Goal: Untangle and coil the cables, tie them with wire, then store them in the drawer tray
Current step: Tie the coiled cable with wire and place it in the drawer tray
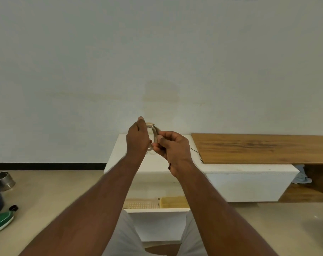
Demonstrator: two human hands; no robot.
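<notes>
Pinching thin black wire (195, 153), right hand (172, 149) fingers (158, 148) close on it at a pale coiled cable (153, 131); left hand (137, 138) grips the coil, raised above the white table (120, 154). Advice: keep loops clamped, twist snugly. Open drawer tray (142, 205) waits below.

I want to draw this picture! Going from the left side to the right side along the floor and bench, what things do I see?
Green shoe → metal bowl → open drawer with its tray → wooden bench top → blue cloth tucked under the bench.
</notes>
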